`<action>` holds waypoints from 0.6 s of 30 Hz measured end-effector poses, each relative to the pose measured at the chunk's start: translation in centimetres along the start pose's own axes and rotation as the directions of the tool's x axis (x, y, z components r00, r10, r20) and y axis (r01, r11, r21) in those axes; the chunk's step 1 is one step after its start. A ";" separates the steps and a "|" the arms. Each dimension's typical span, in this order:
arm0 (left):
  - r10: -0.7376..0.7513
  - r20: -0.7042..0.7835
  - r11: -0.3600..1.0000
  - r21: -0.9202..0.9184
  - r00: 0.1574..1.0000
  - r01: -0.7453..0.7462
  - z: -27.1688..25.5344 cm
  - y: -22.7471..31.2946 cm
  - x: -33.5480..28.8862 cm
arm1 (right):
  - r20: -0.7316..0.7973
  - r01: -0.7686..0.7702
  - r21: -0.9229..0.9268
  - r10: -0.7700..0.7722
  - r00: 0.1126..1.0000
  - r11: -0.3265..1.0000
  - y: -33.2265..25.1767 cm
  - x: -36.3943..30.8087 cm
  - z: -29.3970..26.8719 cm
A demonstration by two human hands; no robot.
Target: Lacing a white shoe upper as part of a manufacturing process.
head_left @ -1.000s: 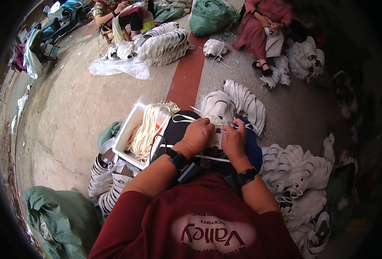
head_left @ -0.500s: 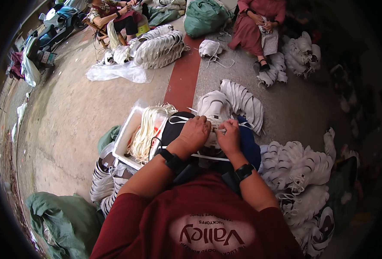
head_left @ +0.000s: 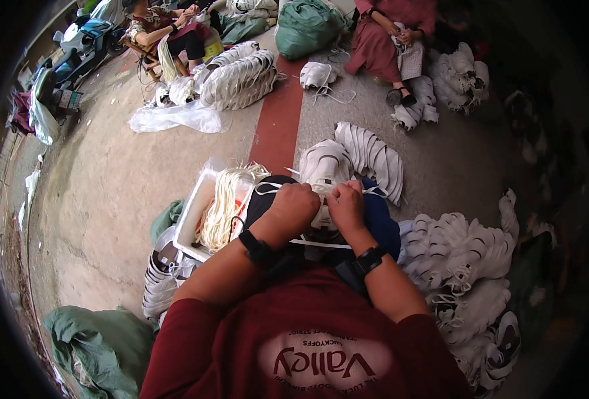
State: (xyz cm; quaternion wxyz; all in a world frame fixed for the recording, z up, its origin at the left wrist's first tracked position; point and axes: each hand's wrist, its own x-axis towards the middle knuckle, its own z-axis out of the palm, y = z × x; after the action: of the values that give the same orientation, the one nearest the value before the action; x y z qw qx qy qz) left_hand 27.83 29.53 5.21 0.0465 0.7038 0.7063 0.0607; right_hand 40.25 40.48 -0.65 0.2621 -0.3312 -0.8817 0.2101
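Note:
On my lap lies a white shoe upper, its eyelet area between my two hands. My left hand is closed at the upper's left edge, its fingertips partly hidden. From the right side my right hand bends in with thumb and finger pinched on what looks like a thin white shoelace, mostly covered by the fingers. A shoelace loops out beside the left hand over dark cloth, and another white length crosses below both hands. Touching the upper's far right side is a curved row of nested white uppers.
Left of my lap a white foam box holds cream laces. Piled uppers lie to my right, and a green sack sits lower left. Two seated people work beyond, near more uppers and a green bundle.
My right hand has turned slightly inward and drawn nearer my left hand, its fingers more bunched. The left hand has shifted slightly left and down. The whole view has tilted slightly.

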 end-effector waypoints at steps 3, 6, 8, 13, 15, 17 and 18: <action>-0.104 -0.138 0.988 -0.126 0.985 0.086 1.2 -0.3 -0.2 | -0.139 0.033 0.153 -0.011 0.990 0.988 0.7 -0.3 0.8; -0.123 -0.304 0.967 -0.253 0.945 0.045 2.7 0.1 0.4 | -0.196 -0.084 0.366 0.165 0.967 0.927 2.4 -0.6 1.6; 0.011 -0.319 0.987 -0.151 0.948 -0.062 3.6 0.1 0.9 | -0.160 -0.136 0.450 0.229 0.960 0.883 2.1 -0.4 0.8; 0.044 -0.258 0.998 -0.033 0.965 -0.054 3.6 0.6 1.3 | 0.088 -0.284 0.876 0.449 0.889 0.390 0.3 -0.2 -0.7; -0.009 -0.218 1.000 0.010 0.976 0.011 2.5 1.3 1.2 | 0.134 -0.263 0.933 0.440 0.888 0.246 -0.4 0.0 -1.5; -0.047 -0.140 0.997 0.046 0.989 0.054 1.5 1.1 0.7 | 0.175 -0.246 0.965 0.471 0.865 0.094 -0.8 -0.2 -2.3; -0.091 -0.067 0.991 0.088 0.994 0.096 1.0 0.6 0.2 | 0.175 -0.246 0.965 0.476 0.862 0.092 -0.3 -0.6 -2.8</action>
State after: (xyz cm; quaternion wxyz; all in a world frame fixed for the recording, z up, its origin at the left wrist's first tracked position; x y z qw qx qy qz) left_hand 28.59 29.76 4.34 -0.0048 0.6690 0.7416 0.0484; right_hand 42.18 40.41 1.49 0.4288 -0.3149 -0.4092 0.7413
